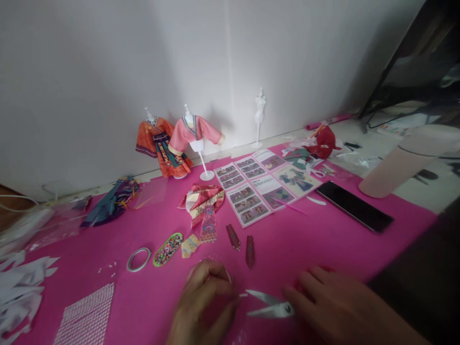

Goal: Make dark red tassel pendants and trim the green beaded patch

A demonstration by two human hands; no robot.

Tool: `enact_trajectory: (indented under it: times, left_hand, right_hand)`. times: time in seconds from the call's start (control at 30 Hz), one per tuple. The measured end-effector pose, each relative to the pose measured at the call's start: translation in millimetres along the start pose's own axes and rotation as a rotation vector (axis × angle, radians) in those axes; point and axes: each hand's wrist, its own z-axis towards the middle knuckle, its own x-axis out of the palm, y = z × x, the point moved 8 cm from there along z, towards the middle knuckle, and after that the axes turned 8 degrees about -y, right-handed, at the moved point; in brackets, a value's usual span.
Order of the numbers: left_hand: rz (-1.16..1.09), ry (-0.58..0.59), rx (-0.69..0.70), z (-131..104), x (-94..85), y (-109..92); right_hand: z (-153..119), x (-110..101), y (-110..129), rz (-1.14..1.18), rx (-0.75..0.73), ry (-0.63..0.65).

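My right hand (323, 302) is wrapped round the handles of a pair of scissors (271, 309), whose blades stand apart and point left. My left hand (204, 302) is closed in a pinch. A thin white strip (243, 295) sticks out from its fingertips towards the gap between the blades; blur hides its detail. Beyond the hands lie two small dark-red patterned fabric pieces (250, 251). Left of them are a yellowish fabric scrap (190, 245), a green tray of colourful beads (168, 249) and a roll of tape (139, 260).
A pink mat (287, 254) covers the work surface. Two dressed mini mannequins (196, 134) and a bare one (259, 115) stand by the wall. An instruction sheet (247, 211), a phone (354, 206) and a pale pink bottle (398, 163) lie or stand right. A bead-like sheet (86, 316) lies lower left.
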Motion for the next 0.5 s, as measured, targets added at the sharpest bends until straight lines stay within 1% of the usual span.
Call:
enact_trajectory:
  times: [0.07, 0.27, 0.43, 0.5]
  left_hand:
    - [-0.028, -0.011, -0.018, 2.1, -0.8, 0.2]
    - [-0.048, -0.026, -0.082, 5.7, -3.9, 2.7]
    - [-0.067, -0.021, -0.096, 4.6, -3.1, 3.9]
    - [-0.064, -0.015, -0.111, 4.1, -2.1, 5.1]
  right_hand:
    - [-1.4, 1.2, -0.5, 0.013, -0.004, 0.029]
    - [-4.2, -2.0, -3.9, 0.016, -0.027, -0.009]
    - [-7.8, 2.0, -6.0, 0.023, -0.02, 0.037]
    - [-8.4, 1.1, -5.4, 0.021, -0.028, 0.028]
